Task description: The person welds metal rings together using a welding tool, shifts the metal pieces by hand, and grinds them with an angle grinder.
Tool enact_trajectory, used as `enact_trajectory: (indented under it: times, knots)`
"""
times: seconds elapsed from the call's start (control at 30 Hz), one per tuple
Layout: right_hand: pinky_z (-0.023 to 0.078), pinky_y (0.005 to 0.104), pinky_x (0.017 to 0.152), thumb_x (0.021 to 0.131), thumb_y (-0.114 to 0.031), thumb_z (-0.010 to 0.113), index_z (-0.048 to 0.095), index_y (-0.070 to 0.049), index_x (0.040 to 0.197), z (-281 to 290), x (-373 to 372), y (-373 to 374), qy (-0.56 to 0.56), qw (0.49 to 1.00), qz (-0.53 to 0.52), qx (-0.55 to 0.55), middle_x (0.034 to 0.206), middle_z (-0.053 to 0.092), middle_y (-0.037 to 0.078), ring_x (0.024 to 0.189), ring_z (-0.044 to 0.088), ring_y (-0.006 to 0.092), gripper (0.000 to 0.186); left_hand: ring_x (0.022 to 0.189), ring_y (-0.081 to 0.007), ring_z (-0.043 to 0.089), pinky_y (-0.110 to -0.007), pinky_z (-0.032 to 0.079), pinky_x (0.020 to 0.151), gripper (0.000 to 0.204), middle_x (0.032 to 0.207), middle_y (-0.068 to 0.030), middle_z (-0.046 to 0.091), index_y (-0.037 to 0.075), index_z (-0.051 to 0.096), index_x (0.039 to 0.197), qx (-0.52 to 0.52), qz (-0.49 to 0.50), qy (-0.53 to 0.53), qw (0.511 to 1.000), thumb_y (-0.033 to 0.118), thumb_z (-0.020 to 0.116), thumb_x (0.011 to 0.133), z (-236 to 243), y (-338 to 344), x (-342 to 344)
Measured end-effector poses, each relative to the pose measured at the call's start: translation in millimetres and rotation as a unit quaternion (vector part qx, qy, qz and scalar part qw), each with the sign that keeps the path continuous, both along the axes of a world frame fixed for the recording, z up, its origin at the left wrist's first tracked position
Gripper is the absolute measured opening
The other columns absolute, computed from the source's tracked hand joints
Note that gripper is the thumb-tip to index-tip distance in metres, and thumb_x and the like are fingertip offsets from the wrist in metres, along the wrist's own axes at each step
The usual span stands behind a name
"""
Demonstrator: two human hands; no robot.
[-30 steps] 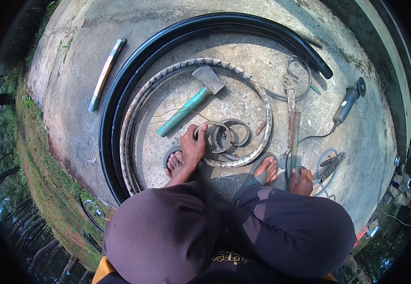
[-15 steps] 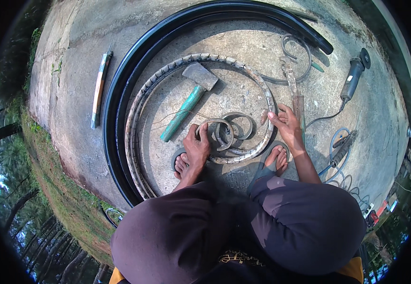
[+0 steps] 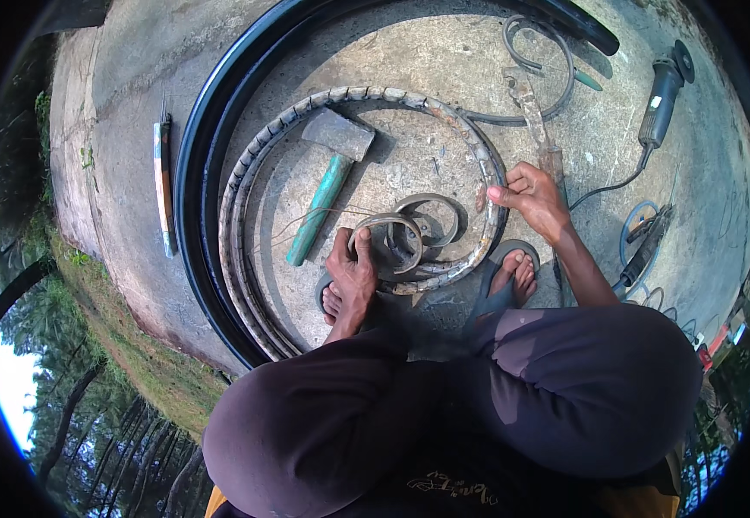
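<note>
A large coil of notched, whitish-grey metal strip [image 3: 233, 186] lies on the concrete around a hammer, its inner end curling into small loops. My left hand [image 3: 353, 274] is closed on the rim of a small curled strip [image 3: 384, 219] near my left foot. At the coil's right side my right hand [image 3: 532, 204] pinches the strip, thumb on its edge and fingers bent; their far side is hidden. Inside the coil rests the hammer [image 3: 338, 136] with a blocky grey head and a green handle. Thin wires run across that handle.
A thick black curved channel [image 3: 187, 155] arcs around the coil's left and far sides. An angle grinder [image 3: 667, 99] with its cord lies at the right. Beyond my right hand is a rusty flat metal tool [image 3: 530, 112]. A striped stick [image 3: 163, 186] lies at the left.
The view has shifted, so the grinder and black channel sit higher. My right hand's fingers are more bent against the coil. My left hand keeps its hold on the small curl.
</note>
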State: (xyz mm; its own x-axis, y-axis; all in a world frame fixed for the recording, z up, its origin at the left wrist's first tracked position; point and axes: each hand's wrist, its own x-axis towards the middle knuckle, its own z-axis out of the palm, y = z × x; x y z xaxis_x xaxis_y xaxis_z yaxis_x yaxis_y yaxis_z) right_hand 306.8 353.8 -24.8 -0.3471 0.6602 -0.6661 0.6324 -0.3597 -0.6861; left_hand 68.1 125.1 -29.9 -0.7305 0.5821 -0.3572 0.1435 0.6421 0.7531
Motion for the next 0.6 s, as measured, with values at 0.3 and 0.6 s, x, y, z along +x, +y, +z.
enact_trajectory:
  times: [0.3,0.6]
  knots:
    - [0.051,0.0344,0.069,0.074,-0.042,0.093,0.066,0.0,0.092,-1.6,-9.5,-0.4,-0.005,0.999,-0.013,0.031,0.084,0.069,0.009,0.076,0.062,0.0166,0.053,0.056,-0.0204,0.039,-0.041,0.034,0.054,0.052,0.06,-0.014,0.047,-0.001,0.053,0.087,-0.031,-0.026,-0.005,0.999,0.047,0.058,0.104,13.8,5.1,-8.6]
    - [0.055,0.0368,0.077,0.079,-0.046,0.088,0.069,0.002,0.103,15.1,-2.8,-4.0,-0.026,0.997,0.048,0.054,0.097,0.074,0.018,0.088,0.071,0.0236,0.057,0.077,-0.052,0.064,-0.057,0.045,0.069,0.048,0.072,-0.0304,0.062,0.002,0.058,0.109,-0.089,-0.139,-0.012,0.986,0.049,0.047,0.106,18.3,3.3,-20.6]
